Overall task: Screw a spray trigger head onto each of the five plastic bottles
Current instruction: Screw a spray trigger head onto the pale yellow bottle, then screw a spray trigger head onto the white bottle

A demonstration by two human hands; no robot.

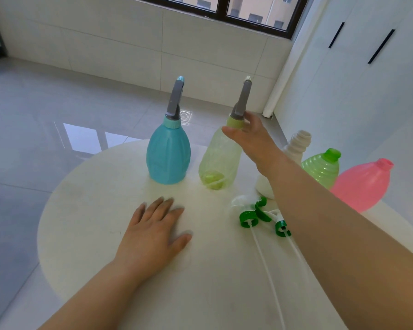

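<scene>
Fingers of the right hand are curving about the collar of the yellow-green bottle, with the thumb lying across the front of its neck. Whether they are clamping or merely touching cannot be told. The left hand is resting palm-down on the round white table, nearer the person than that bottle and to its left. Its fingers are straight, slightly spread and holding nothing.

Step in hand, by judgement: the second bottle is being finished. Its grey trigger head is sitting on the neck, as is the one on the blue bottle just left of it. Three bottles are standing to the right of the yellow-green bottle with bare necks: the white bottle, the green ribbed bottle and, farthest, the pink bottle. Loose trigger heads in green and white are lying in front of it and to its right, their dip tubes trailing toward the person. At least two are showing; the forearm may be hiding a third.

The next move is likely calling for letting go of the collar, taking a loose head and feeding its tube into a bare neck. The left hand should be steadying that bottle, since empty bottles are liable to tip.

Glossy grey floor tiles are lying under the table. A tiled wall and a dark-framed window are showing beyond the yellow-green bottle, and a white cabinet to its right.
</scene>
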